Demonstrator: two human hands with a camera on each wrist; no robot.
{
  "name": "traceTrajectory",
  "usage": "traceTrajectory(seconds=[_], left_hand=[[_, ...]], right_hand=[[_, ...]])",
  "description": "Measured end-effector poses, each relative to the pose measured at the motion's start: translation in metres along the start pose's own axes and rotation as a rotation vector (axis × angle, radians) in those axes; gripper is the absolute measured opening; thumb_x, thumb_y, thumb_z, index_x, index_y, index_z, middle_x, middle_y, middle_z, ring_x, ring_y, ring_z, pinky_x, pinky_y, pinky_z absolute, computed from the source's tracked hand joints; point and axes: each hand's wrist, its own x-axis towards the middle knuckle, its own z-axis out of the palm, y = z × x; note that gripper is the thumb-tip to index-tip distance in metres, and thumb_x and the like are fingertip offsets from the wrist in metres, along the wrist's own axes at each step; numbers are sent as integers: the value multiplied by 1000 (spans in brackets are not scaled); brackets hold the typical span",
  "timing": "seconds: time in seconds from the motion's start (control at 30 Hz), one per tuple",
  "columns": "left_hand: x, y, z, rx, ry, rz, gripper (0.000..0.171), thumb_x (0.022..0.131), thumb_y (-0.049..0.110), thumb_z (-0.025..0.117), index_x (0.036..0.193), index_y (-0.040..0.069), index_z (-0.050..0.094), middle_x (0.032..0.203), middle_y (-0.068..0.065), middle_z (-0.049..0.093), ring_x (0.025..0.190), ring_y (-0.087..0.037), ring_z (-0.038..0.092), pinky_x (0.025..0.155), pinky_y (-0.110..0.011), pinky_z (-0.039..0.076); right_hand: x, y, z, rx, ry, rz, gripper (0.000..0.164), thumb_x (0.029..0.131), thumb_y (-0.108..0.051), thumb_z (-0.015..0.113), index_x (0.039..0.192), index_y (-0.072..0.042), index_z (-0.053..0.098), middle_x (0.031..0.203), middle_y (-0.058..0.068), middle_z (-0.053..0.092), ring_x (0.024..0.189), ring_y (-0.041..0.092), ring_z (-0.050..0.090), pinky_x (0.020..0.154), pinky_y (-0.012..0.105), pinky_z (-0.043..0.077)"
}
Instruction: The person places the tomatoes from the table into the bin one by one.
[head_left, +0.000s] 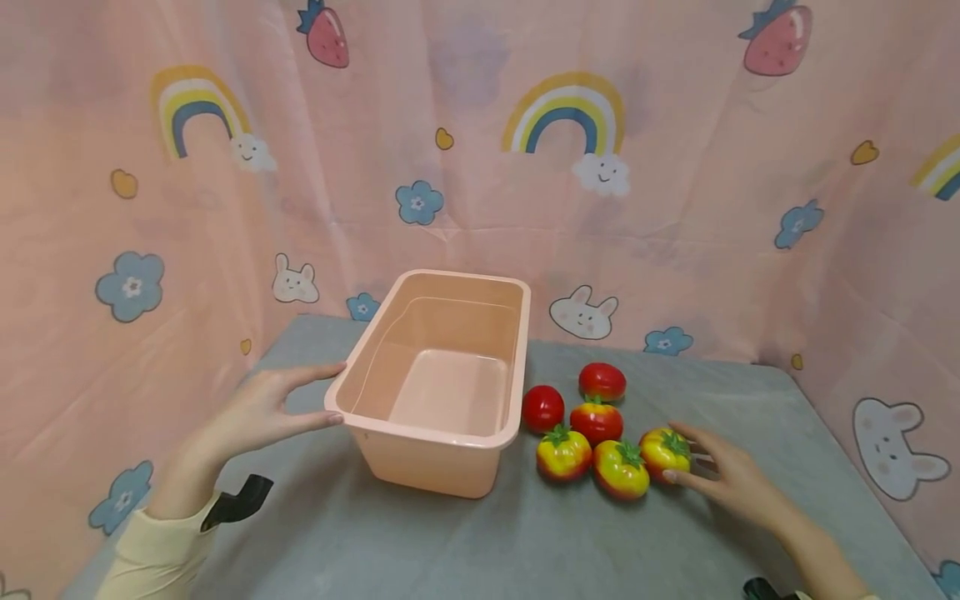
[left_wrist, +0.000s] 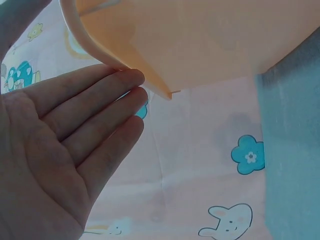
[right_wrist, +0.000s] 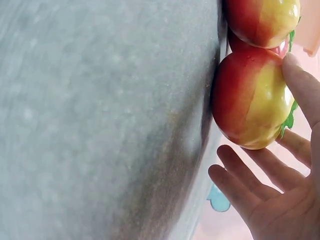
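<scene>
A pale pink plastic basin (head_left: 423,454) stands on the grey table. My left hand (head_left: 273,404) is at its near left corner, with straight fingers and thumb touching the rim; in the left wrist view the fingertips (left_wrist: 131,77) lie against the rim's underside. Right of the basin sit several glossy tomatoes. My right hand (head_left: 727,475) is beside the rightmost yellow-and-red tomato (head_left: 663,454), thumb and forefinger on either side of it. In the right wrist view that tomato (right_wrist: 252,102) rests on the table, the thumb at its edge and the other fingers loosely spread, not wrapped round it.
Two more yellow-red tomatoes, a near one (head_left: 621,472) and a left one (head_left: 562,457), sit close together. Behind them are three red ones: a middle tomato (head_left: 597,425), a left tomato (head_left: 543,409) and a back tomato (head_left: 602,381). A pink patterned curtain (head_left: 480,200) encloses the table.
</scene>
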Motion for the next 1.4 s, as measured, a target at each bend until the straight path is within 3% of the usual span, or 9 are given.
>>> traceTrajectory(seconds=[0.37, 0.7, 1.4], left_hand=[[1, 1, 1, -102, -9, -75, 65, 77, 51, 73, 134, 24, 56, 131, 1, 60, 122, -29, 55, 94, -53, 47], [1, 1, 1, -201, -46, -151, 68, 76, 52, 74, 135, 25, 55, 134, 2, 57, 126, -30, 52, 100, -51, 45], [5, 8, -4, -268, -118, -210, 74, 75, 51, 75, 138, 19, 51, 138, -1, 53, 130, -32, 47, 103, -49, 42]], right_hand=[[1, 0, -1, 13, -11, 47, 73, 82, -45, 71, 137, -3, 47, 132, 27, 52, 101, 41, 62, 80, 53, 54], [1, 0, 0, 19, -14, 74, 74, 81, -46, 71, 137, -3, 47, 130, 27, 53, 99, 39, 64, 78, 51, 55], [3, 3, 0, 87, -43, 86, 73, 80, -42, 74, 136, -3, 47, 130, 27, 53, 102, 40, 62, 78, 45, 57]])
